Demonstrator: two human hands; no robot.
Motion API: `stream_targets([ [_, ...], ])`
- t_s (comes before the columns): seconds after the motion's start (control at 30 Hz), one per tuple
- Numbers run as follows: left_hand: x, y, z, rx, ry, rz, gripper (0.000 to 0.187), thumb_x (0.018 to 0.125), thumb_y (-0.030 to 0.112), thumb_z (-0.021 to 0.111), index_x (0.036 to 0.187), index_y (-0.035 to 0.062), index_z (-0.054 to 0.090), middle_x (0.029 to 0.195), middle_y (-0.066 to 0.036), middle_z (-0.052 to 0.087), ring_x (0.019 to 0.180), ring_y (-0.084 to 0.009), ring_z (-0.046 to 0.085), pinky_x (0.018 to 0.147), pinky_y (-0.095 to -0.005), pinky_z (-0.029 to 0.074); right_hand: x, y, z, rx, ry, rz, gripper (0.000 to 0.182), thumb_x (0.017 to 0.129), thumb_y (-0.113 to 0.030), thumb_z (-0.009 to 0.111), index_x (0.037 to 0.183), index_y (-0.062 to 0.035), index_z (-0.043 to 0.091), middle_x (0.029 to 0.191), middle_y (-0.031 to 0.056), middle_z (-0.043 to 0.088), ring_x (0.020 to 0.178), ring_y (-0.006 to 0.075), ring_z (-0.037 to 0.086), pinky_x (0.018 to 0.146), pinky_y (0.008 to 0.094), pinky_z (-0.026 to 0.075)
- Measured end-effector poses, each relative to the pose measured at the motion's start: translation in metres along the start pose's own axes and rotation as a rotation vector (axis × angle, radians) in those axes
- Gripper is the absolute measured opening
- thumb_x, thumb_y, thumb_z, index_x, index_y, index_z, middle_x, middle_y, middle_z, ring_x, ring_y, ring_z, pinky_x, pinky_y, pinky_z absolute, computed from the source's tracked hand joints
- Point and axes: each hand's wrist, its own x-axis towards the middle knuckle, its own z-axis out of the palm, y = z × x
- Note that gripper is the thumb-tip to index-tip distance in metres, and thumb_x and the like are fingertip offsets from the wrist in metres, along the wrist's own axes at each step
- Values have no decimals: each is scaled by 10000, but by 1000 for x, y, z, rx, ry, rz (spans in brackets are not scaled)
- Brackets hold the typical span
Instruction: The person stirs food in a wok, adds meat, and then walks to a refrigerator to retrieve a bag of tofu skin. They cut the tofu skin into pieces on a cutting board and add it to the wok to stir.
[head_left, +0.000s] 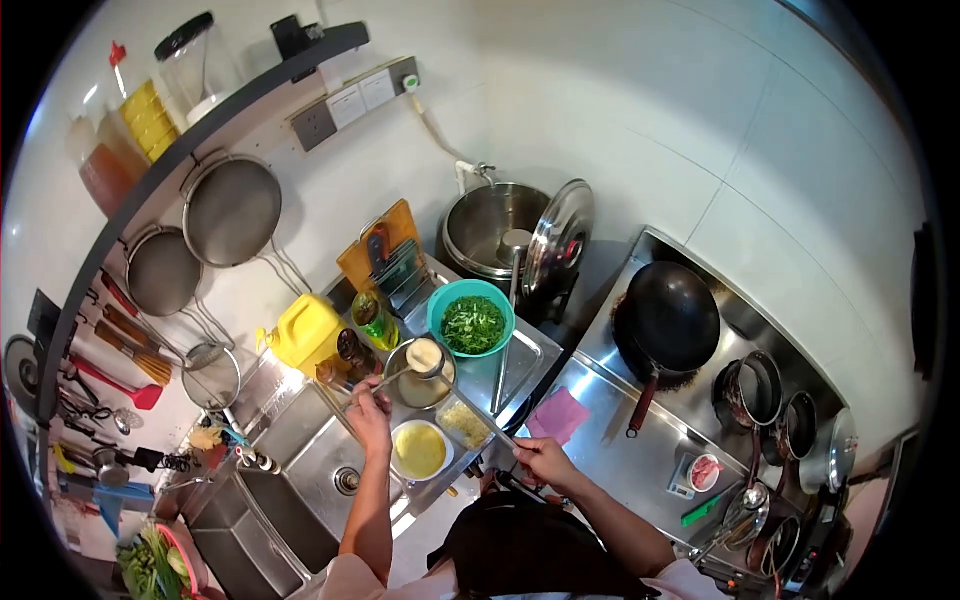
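Observation:
My left hand (370,415) is closed around a thin-handled utensil (393,378), whose far end reaches the ladle's bowl. My right hand (545,462) grips the end of a long-handled ladle (475,414). Pale, creamy stuff (425,356) fills the ladle, which hangs over a metal pot (411,392). Nearer to me sits a white bowl (447,463) of yellow liquid. Beside it a clear container (464,425) holds pale chopped bits. Behind the pot stands a turquoise bowl (432,318) of chopped greens.
The sink (310,450) lies to the left. A yellow jug (306,335) and bottles (375,320) line the wall side. A tall pot (495,220) stands at the back. On the right are a black wok (668,315), a pink cloth (558,415) and a small bowl of meat (706,472).

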Motion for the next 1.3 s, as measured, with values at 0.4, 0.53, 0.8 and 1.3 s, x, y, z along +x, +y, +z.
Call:
stream_targets([
  [0.4, -75, -2, 277, 75, -612, 235, 325, 999, 242, 371, 967, 14, 600, 638, -12, 517, 545, -81, 472, 493, -237, 379, -121, 39, -151, -354, 852, -324, 331, 890, -150, 554, 1187, -16, 615, 752, 140, 646, 597, 205, 608, 578, 323, 481],
  [0.53, -124, -18, 382, 208, -761, 366, 326, 1002, 221, 370, 935, 12, 611, 597, -29, 530, 512, -101, 493, 487, -265, 398, -142, 69, -184, -289, 1172, -333, 330, 883, -118, 568, 1188, 3, 600, 928, 245, 652, 806, 374, 655, 708, 393, 504],
  [0.8, -190, -40, 482, 427, -878, 416, 341, 957, 234, 399, 899, -1, 639, 630, -109, 617, 576, -235, 622, 568, -369, 482, -122, 129, -207, -345, 1286, -278, 312, 876, -184, 576, 1176, -109, 625, 850, 196, 635, 746, 387, 620, 669, 468, 503],
  [1.3, -168, -44, 483, 379, -844, 492, 326, 977, 248, 406, 916, 10, 620, 622, -67, 585, 535, -184, 564, 523, -312, 444, -119, 130, -249, -335, 1350, -216, 309, 893, -191, 531, 1180, -99, 601, 903, 191, 634, 759, 407, 630, 689, 492, 508],
])
